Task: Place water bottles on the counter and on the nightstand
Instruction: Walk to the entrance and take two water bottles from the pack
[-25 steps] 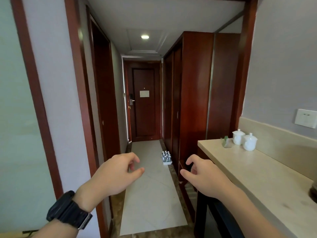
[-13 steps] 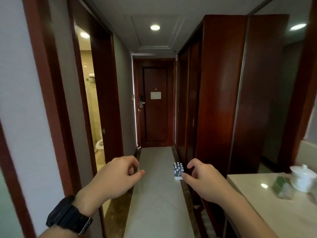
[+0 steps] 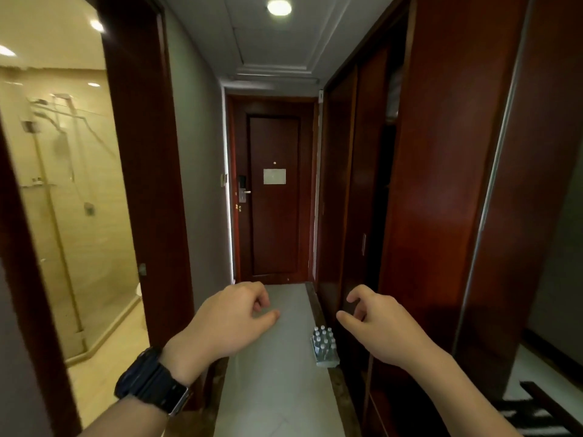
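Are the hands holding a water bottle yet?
No. Left hand and right hand are both empty; the pack of water bottles sits on the floor.

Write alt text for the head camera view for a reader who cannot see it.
Two empty hands, left hand and right hand, reach forward in a narrow hallway toward a pack of water bottles standing on the pale floor by the dark wooden wardrobe. A closed door ends the hall; a bathroom opens on the left.
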A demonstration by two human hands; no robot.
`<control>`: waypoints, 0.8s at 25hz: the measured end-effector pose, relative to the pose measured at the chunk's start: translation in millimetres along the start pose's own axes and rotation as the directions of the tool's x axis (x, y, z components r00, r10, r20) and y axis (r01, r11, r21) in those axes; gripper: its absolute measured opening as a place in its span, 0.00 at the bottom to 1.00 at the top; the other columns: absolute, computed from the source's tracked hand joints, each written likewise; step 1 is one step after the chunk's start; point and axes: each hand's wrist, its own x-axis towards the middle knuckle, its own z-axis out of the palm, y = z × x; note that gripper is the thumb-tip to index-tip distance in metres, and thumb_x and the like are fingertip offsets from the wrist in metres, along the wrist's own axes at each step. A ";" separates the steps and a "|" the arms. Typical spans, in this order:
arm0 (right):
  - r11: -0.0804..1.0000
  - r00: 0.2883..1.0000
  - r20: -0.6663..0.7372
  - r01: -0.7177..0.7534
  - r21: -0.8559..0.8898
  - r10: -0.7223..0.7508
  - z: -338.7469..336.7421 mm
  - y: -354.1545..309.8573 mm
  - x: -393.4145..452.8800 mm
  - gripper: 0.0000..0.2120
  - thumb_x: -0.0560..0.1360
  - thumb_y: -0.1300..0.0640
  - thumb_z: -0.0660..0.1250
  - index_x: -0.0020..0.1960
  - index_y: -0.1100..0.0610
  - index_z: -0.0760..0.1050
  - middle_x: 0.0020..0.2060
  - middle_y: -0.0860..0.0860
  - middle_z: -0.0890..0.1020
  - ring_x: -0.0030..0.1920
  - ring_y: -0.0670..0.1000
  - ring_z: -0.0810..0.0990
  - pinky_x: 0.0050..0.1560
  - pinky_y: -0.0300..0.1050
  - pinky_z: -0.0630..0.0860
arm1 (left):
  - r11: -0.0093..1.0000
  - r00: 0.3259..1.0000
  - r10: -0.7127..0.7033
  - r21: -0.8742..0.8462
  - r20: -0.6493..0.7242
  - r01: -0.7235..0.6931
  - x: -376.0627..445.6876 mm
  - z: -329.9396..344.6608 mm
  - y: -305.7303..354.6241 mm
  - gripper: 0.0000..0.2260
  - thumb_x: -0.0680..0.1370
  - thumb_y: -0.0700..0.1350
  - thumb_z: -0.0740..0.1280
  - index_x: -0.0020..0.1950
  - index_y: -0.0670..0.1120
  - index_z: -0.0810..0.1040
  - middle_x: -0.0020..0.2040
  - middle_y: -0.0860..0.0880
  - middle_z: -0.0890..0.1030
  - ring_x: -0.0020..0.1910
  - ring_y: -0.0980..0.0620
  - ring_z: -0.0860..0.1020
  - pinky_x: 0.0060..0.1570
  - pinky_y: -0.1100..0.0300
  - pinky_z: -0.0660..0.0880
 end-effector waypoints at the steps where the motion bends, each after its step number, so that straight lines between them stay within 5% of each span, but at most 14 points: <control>1: 1.000 1.000 0.000 0.001 -0.004 -0.001 4.9 6.3 29.3 0.19 0.77 0.41 0.64 0.63 0.49 0.70 0.41 0.46 0.81 0.38 0.45 0.80 0.39 0.44 0.80 | 1.000 1.000 0.006 -0.003 -0.007 -0.006 29.0 8.2 -9.2 0.11 0.74 0.62 0.64 0.48 0.57 0.76 0.41 0.58 0.77 0.40 0.60 0.76 0.38 0.64 0.73; 11: 0.996 0.997 -0.062 0.051 0.074 -0.047 90.3 93.4 364.6 0.21 0.75 0.38 0.65 0.62 0.48 0.71 0.42 0.43 0.79 0.41 0.43 0.79 0.41 0.42 0.78 | 0.998 0.997 -0.043 -0.054 -0.069 0.039 331.4 104.8 -127.4 0.10 0.74 0.62 0.65 0.43 0.56 0.76 0.40 0.58 0.79 0.40 0.59 0.77 0.38 0.60 0.73; 20: 0.992 0.994 -0.032 0.103 0.077 -0.101 127.2 90.9 632.0 0.24 0.76 0.39 0.65 0.68 0.49 0.69 0.45 0.41 0.76 0.42 0.42 0.77 0.39 0.37 0.73 | 0.991 0.987 -0.112 -0.087 -0.113 0.103 559.8 123.0 -227.0 0.08 0.73 0.59 0.68 0.42 0.55 0.76 0.39 0.56 0.80 0.40 0.58 0.78 0.41 0.55 0.78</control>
